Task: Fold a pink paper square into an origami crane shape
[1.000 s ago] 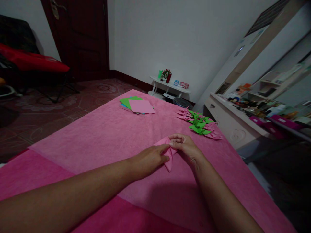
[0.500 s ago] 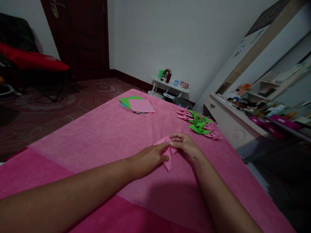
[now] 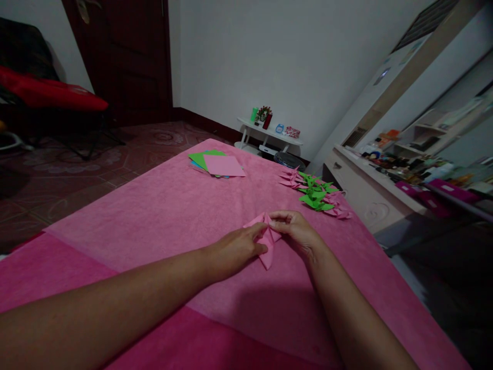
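Observation:
A folded piece of pink origami paper, pointed at its near end, lies on the pink cloth. My left hand has its index finger and thumb on the paper's left side, holding it against the surface. From the right, my right hand pinches the upper folds between thumb and fingers, close to the left fingertip. Part of the paper is hidden under both hands.
Stacked coloured paper sheets lie toward the far corner of the pink-covered table. Several folded green and pink paper figures sit at the right edge. Beyond are a low white shelf, a cluttered dresser and a red chair.
The left index finger has shifted very slightly on the folds. Both hands keep nearly the same place on the pink paper, and the view has tilted a little.

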Demonstrator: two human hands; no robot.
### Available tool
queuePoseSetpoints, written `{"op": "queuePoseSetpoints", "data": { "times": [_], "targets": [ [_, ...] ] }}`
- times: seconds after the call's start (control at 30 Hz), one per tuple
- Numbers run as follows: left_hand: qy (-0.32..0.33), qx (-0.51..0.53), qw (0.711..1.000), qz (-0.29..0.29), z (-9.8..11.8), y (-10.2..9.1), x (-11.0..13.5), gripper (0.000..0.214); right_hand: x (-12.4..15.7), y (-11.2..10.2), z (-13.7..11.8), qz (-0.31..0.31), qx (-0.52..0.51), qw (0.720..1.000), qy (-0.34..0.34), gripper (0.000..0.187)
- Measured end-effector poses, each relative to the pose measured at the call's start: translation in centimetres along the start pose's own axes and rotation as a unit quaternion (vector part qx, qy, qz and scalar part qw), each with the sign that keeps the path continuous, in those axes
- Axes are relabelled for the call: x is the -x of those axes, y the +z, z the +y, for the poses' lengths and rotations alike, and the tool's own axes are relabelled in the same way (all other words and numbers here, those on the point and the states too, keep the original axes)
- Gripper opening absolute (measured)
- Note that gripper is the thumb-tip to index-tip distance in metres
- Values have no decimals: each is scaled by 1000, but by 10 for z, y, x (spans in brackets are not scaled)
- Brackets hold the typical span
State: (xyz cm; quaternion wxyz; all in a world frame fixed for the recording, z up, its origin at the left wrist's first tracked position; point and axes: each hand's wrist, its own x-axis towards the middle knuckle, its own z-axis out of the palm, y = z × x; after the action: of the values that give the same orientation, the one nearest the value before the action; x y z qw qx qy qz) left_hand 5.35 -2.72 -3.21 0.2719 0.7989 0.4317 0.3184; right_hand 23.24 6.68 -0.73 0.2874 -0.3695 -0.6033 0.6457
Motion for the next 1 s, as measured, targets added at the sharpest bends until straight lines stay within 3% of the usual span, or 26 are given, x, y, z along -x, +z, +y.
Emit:
{"op": "queuePoseSetpoints", "data": {
  "times": [0.3, 0.57, 1.0],
  "targets": [
    [-27, 39, 999, -6, 8, -4, -1, 40, 0, 7, 1, 28, 22, 999, -12, 28],
    [4, 29, 1000, -2, 2, -1, -2, 31, 1, 15, 1, 61, 37, 997, -26, 22],
    [27, -36, 999, -1, 1, 0, 0, 35, 1, 15, 5, 77, 55, 994, -54, 21]
  ]
}}
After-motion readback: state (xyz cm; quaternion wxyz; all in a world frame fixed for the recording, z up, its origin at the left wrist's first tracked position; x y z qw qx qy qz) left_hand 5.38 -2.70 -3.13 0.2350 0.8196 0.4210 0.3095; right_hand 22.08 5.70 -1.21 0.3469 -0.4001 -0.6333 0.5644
